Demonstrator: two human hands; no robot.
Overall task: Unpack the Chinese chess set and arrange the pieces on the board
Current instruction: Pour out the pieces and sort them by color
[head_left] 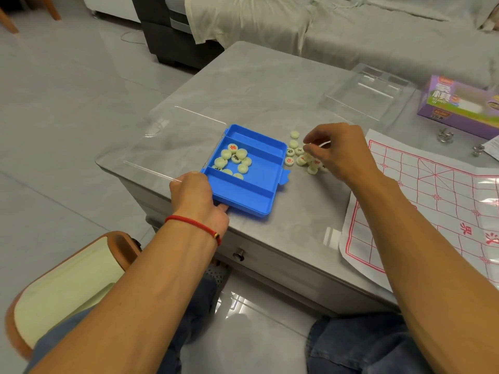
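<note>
Left grip (198, 197) curled, thumb extended; right grip (339, 152) with fingers bent downward.

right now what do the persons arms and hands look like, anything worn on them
Both forearms are bare, no sleeves showing. The left hand has a thin red cord bracelet with a small gold bead at the wrist. The right hand shows no ring, watch or band.

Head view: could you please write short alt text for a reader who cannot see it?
A person's left hand grips the near corner of a blue tray holding some pale chess pieces, while the right hand reaches into a pile of pieces on the grey table. A red-lined paper board lies to the right.
</note>
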